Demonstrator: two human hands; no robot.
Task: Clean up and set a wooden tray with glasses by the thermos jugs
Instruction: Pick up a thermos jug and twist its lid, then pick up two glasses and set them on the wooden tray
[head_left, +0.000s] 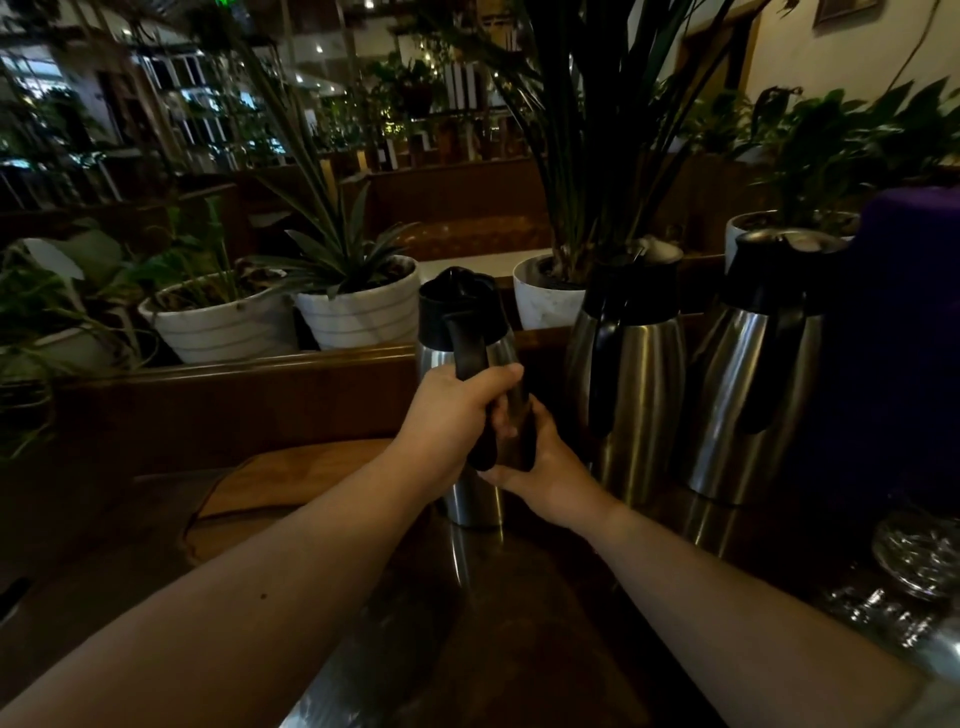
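- I see a dim room and a dark, glossy table (519, 623) with both bare forearms reaching forward over it.
- My left hand (452, 415) is clenched around the black handle of a small steel thermos jug (467, 332); its fingers (498, 376) wrap over the top of the handle.
- My right hand (540, 467) cups the lower side of the same jug, fingers curled against the steel body, gripping it.
- The small jug stands upright near the middle of the table; I cannot tell whether its base is touching the surface.
- Two larger steel thermos jugs stand just to its right: a middle jug (634, 374) and a far-right jug (753, 384), both upright with black tops.
- A wooden tray (291, 478) lies flat on the table left of the small jug, partly behind my left forearm.
- Glasses (914, 561) glint at the right edge, too dark to count.
- White plant pots (358, 312) line a ledge behind the table.
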